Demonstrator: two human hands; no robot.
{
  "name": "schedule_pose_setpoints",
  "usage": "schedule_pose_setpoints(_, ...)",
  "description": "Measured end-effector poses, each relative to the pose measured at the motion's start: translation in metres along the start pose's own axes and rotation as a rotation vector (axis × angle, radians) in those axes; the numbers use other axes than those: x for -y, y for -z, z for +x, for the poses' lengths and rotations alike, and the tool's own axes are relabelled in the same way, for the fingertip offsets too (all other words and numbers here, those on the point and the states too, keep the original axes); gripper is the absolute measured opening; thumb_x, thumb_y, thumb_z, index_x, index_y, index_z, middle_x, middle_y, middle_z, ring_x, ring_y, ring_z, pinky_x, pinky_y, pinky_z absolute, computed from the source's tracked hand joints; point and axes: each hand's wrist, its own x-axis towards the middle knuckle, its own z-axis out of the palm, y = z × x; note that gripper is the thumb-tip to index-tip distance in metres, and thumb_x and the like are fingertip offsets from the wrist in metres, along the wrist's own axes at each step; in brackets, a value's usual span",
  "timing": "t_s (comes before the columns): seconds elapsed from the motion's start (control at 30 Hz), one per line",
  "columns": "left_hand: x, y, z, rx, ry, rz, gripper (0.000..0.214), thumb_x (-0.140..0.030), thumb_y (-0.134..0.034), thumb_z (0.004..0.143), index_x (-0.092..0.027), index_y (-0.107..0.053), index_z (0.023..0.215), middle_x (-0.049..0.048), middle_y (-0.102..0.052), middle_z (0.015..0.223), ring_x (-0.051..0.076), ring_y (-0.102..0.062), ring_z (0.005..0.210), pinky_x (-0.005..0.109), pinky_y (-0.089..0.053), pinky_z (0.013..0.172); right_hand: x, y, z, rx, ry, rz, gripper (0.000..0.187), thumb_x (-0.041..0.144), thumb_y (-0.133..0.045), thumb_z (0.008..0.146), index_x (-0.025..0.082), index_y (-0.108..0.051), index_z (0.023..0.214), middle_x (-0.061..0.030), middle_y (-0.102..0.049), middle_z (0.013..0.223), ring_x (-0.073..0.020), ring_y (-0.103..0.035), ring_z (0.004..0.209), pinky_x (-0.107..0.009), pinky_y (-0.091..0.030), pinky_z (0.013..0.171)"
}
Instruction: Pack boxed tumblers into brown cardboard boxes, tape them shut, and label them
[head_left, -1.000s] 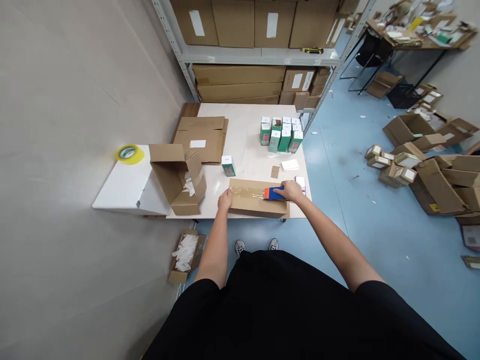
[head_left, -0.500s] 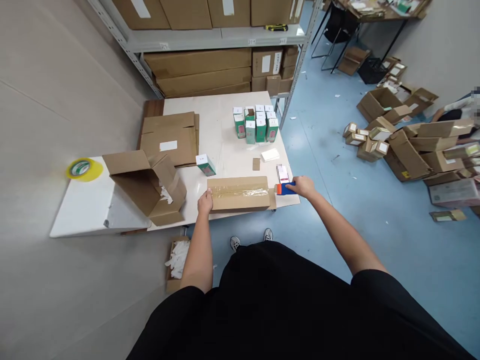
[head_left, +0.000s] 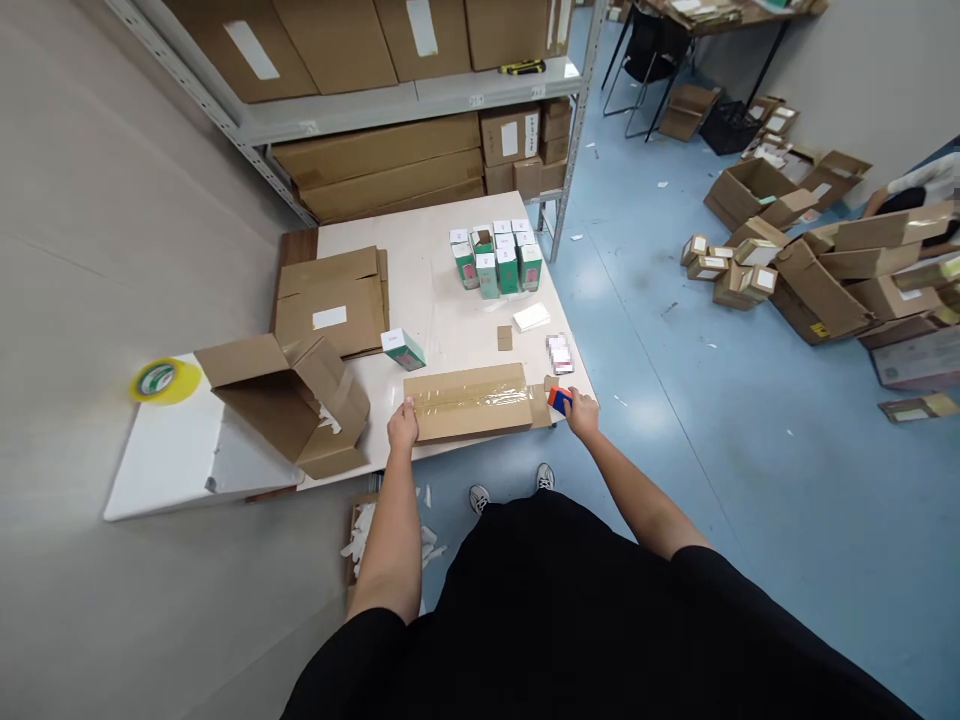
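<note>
A long, flat cardboard carton [head_left: 472, 402] lies along the table's front edge, with shiny clear tape down its top. My left hand [head_left: 403, 425] is closed on the carton's left end, thumb on top. At the carton's right end, flaps [head_left: 538, 405] stick out. Just beyond them my right hand [head_left: 583, 414] grips a small blue-and-orange, box-shaped thing [head_left: 559, 400]; my fingers partly cover it. Behind the carton stand a tilted green-and-white box [head_left: 404, 350], a small cardboard piece [head_left: 505, 338], a white slip [head_left: 531, 317] and a pink-and-white packet [head_left: 559, 354].
Several green-and-white boxes [head_left: 507, 268] stand grouped at the table's back right. At left are flattened cardboard [head_left: 330, 305], an open carton [head_left: 255, 400] and a yellow tape roll [head_left: 165, 380]. A shelf [head_left: 420, 105] rises behind. Cartons [head_left: 817, 290] and a person's arm are at right.
My right hand has turned the blue-and-orange thing and brought it lower, close by the carton's end flaps. The left hand keeps its hold. The whole view has shifted slightly.
</note>
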Motion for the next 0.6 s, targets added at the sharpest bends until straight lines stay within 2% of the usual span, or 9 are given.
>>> schedule_pose_setpoints(0.1,-0.001,0.001,-0.001,-0.018,-0.001,0.016,0.070,-0.064,-0.027,0.107,-0.017,-0.075,0.127,0.0201,-0.075,0.128,0.036,-0.067,0.124,0.043,-0.051,0.103,-0.008,-0.016,0.006,-0.003,0.054,0.046,0.046,0.024,-0.042,0.107,0.016,-0.050,0.152,-0.0163,-0.069,0.129,-0.0268,-0.057,0.119,-0.032,-0.038,0.096)
schedule_pose_setpoints(0.23,-0.003,0.002,0.001,-0.025,0.020,0.042,0.068,-0.062,-0.028,0.107,-0.017,-0.075,0.128,0.0199,-0.075,0.128,0.037,-0.067,0.123,0.045,-0.052,0.102,-0.016,-0.030,0.018,-0.024,0.040,0.101,0.037,0.018,-0.041,0.104,0.011,-0.059,0.135,-0.0187,-0.067,0.129,-0.0271,-0.051,0.119,-0.033,-0.033,0.101)
schedule_pose_setpoints(0.33,-0.005,0.003,0.002,-0.034,0.040,0.068,0.065,-0.058,-0.029,0.108,-0.017,-0.075,0.128,0.0194,-0.076,0.125,0.037,-0.069,0.119,0.045,-0.053,0.098,-0.024,-0.036,0.025,-0.049,-0.052,0.145,0.032,0.018,-0.040,0.102,0.011,-0.060,0.127,-0.0182,-0.066,0.126,-0.0272,-0.051,0.117,-0.033,-0.036,0.097)
schedule_pose_setpoints(0.43,-0.009,0.005,0.001,-0.051,0.057,0.094,0.063,-0.057,-0.030,0.107,-0.018,-0.076,0.126,0.0177,-0.078,0.120,0.036,-0.071,0.113,0.044,-0.055,0.093,-0.032,-0.042,0.029,0.016,-0.131,0.239,0.030,0.015,-0.045,0.098,0.013,-0.060,0.123,-0.0156,-0.068,0.119,-0.0252,-0.058,0.108,-0.031,-0.042,0.089)
schedule_pose_setpoints(0.53,-0.010,0.006,-0.001,-0.064,0.059,0.119,0.066,-0.061,-0.029,0.106,-0.019,-0.077,0.124,0.0167,-0.079,0.115,0.036,-0.071,0.109,0.044,-0.056,0.090,-0.038,-0.045,0.032,0.098,-0.128,0.327,0.032,0.013,-0.045,0.094,0.015,-0.061,0.121,-0.0098,-0.070,0.106,-0.0218,-0.063,0.090,-0.029,-0.046,0.078)
schedule_pose_setpoints(0.6,-0.009,0.006,-0.001,-0.063,0.023,0.150,0.069,-0.062,-0.026,0.107,-0.019,-0.076,0.126,0.0168,-0.079,0.113,0.036,-0.071,0.108,0.043,-0.056,0.089,-0.037,-0.043,0.034,0.104,-0.147,0.320,0.033,0.014,-0.046,0.093,0.015,-0.062,0.122,-0.0072,-0.071,0.100,-0.0208,-0.065,0.085,-0.030,-0.048,0.077)
